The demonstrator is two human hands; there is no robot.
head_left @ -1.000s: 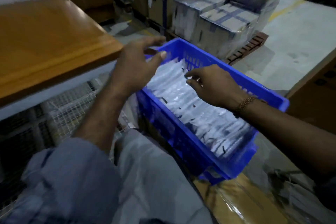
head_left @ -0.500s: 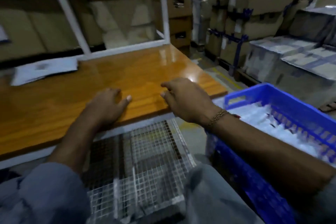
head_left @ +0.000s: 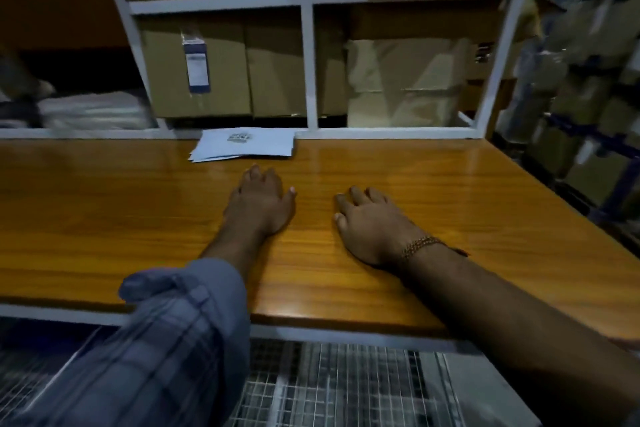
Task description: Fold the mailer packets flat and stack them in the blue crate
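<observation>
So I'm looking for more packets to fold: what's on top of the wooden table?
On the wooden table, a small stack of white mailer packets at its far edge, and both hands, left and right, resting empty. Lower packets are covered.

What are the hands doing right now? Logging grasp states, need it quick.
Left hand: open, holds nothing, over the wooden table.
Right hand: open, holds nothing.

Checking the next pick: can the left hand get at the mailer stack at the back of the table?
Probably yes. The left hand lies open on the table just short of the mailer stack, with only bare wood between them and nothing held.
</observation>
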